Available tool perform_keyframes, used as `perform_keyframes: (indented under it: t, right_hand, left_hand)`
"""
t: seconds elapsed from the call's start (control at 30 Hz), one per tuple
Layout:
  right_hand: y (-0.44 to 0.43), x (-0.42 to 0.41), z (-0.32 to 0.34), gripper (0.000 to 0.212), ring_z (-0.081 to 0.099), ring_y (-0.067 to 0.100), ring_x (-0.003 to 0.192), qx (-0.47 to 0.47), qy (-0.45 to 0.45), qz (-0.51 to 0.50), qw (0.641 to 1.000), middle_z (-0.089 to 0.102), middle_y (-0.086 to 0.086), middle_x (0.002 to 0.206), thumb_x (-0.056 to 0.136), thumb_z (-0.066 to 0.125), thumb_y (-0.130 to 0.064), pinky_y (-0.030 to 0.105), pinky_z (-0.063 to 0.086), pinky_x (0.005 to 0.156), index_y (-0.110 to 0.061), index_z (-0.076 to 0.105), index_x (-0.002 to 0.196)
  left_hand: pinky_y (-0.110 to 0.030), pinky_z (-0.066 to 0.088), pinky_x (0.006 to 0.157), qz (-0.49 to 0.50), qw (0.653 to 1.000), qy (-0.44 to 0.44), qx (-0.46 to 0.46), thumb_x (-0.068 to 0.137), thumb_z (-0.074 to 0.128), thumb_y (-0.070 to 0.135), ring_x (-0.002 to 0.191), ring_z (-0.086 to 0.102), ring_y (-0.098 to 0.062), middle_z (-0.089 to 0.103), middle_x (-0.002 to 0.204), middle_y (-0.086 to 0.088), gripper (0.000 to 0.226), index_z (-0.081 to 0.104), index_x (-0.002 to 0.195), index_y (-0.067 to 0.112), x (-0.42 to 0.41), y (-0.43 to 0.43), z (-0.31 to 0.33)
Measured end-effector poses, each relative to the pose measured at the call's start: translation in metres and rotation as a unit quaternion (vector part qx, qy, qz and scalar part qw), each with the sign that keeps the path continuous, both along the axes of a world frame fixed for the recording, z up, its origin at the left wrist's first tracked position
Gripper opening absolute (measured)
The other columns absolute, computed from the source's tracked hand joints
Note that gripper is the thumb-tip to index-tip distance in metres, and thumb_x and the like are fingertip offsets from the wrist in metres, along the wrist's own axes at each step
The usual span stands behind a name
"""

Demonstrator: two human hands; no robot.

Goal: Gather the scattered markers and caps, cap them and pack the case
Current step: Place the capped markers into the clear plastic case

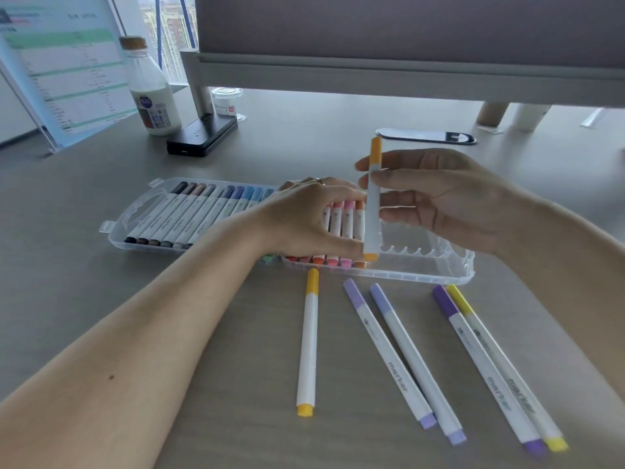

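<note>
The grey desk (pixel 236 316) runs back to a dull partition screen (pixel 406 28) along its far edge. A printed board (pixel 64 69) leans at the far left corner, its text too blurred to read. Near it stand a milk bottle (pixel 150 93), a small clear jar (pixel 226 100) and a black box (pixel 203 135).

The clear case (pixel 439 265) lies open across the middle of the desk. Dark, brown, grey and blue caps fill its left part, and red, pink and orange ones sit further right. My left hand (pixel 304 218) and wrist cover the stretch between them. Its back faces me and the fingers curl down over the row, so I cannot tell whether they grip anything.

My right hand (pixel 439 194) pinches the orange marker (pixel 373 204) by its white barrel. It stands nearly upright with an orange cap at each end, and its lower end is over the scalloped slots at the case's right end.

Five capped markers lie loose toward the near edge:
- an amber marker (pixel 308 343)
- two lilac markers (pixel 389 353) close together
- a purple marker (pixel 487 367)
- a yellow marker (pixel 507 367) touching the purple one's side
</note>
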State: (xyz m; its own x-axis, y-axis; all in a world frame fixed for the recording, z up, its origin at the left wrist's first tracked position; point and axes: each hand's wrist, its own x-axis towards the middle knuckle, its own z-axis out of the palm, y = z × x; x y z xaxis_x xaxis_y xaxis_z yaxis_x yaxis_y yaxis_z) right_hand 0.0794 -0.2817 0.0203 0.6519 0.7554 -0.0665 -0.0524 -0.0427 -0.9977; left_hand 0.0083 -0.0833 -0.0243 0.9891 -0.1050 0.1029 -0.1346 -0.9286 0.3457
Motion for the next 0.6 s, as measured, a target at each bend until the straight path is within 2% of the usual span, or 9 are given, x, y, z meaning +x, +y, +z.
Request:
perform_keyframes:
  t: [0.1, 0.17, 0.23, 0.3, 0.5, 0.6]
  right_hand:
    - [-0.002, 0.006, -0.004, 0.034, 0.071, 0.012, 0.075, 0.012, 0.011, -0.043, 0.999, 0.075, 0.002, 0.089, 0.075, 0.071, -0.022, 0.021, 0.061, 0.07, -0.009, 0.076, 0.106]
    - [-0.002, 0.008, -0.008, 0.031, 0.068, 0.011, 0.07, 0.011, 0.016, -0.071, 0.997, 0.073, 0.0, 0.085, 0.076, 0.072, -0.024, 0.02, 0.061, 0.068, -0.009, 0.077, 0.102]
    - [-0.001, 0.011, -0.012, 0.021, 0.067, 0.011, 0.068, -0.001, 0.009, -0.093, 0.996, 0.073, 0.001, 0.083, 0.087, 0.071, -0.025, 0.019, 0.06, 0.065, -0.009, 0.077, 0.101]
    - [-0.001, 0.012, -0.015, 0.022, 0.068, 0.011, 0.066, -0.026, -0.01, -0.119, 0.992, 0.075, 0.001, 0.081, 0.097, 0.065, -0.029, 0.019, 0.058, 0.06, -0.01, 0.074, 0.102]
    - [0.003, 0.011, -0.022, 0.026, 0.059, 0.012, 0.053, -0.073, -0.085, -0.162, 0.98, 0.076, 0.006, 0.077, 0.101, 0.061, -0.032, 0.022, 0.051, 0.049, -0.008, 0.069, 0.106]
    - [0.005, 0.011, -0.026, 0.022, 0.061, 0.013, 0.054, -0.092, -0.114, -0.152, 0.978, 0.075, 0.014, 0.088, 0.101, 0.061, -0.027, 0.022, 0.054, 0.052, -0.009, 0.072, 0.107]
  left_hand:
    - [-0.033, 0.038, 0.106, 0.005, 1.0, 0.017, 0.022, 0.07, 0.064, 0.086, 0.123, 0.047, -0.002, 0.05, 0.142, 0.021, 0.095, 0.047, 0.148, 0.035, -0.001, -0.001, 0.002]
    - [-0.036, 0.034, 0.113, 0.007, 0.999, 0.02, 0.028, 0.067, 0.058, 0.092, 0.136, 0.042, -0.007, 0.043, 0.156, 0.017, 0.102, 0.043, 0.152, 0.037, -0.001, 0.0, 0.002]
    - [-0.037, 0.033, 0.114, 0.009, 0.999, 0.024, 0.03, 0.066, 0.053, 0.092, 0.14, 0.04, -0.008, 0.04, 0.159, 0.018, 0.103, 0.042, 0.153, 0.039, -0.001, -0.001, 0.003]
    - [-0.038, 0.034, 0.114, 0.011, 0.999, 0.026, 0.036, 0.067, 0.051, 0.092, 0.14, 0.04, -0.008, 0.04, 0.159, 0.017, 0.101, 0.041, 0.152, 0.039, 0.0, -0.002, 0.003]
    - [-0.039, 0.036, 0.114, 0.011, 0.999, 0.02, 0.039, 0.07, 0.048, 0.091, 0.139, 0.042, -0.009, 0.041, 0.159, 0.017, 0.098, 0.041, 0.153, 0.039, 0.002, -0.002, 0.001]
    - [-0.038, 0.036, 0.112, 0.011, 0.999, 0.012, 0.028, 0.08, 0.052, 0.085, 0.139, 0.043, -0.011, 0.043, 0.158, 0.015, 0.088, 0.042, 0.153, 0.038, 0.002, -0.001, 0.0]
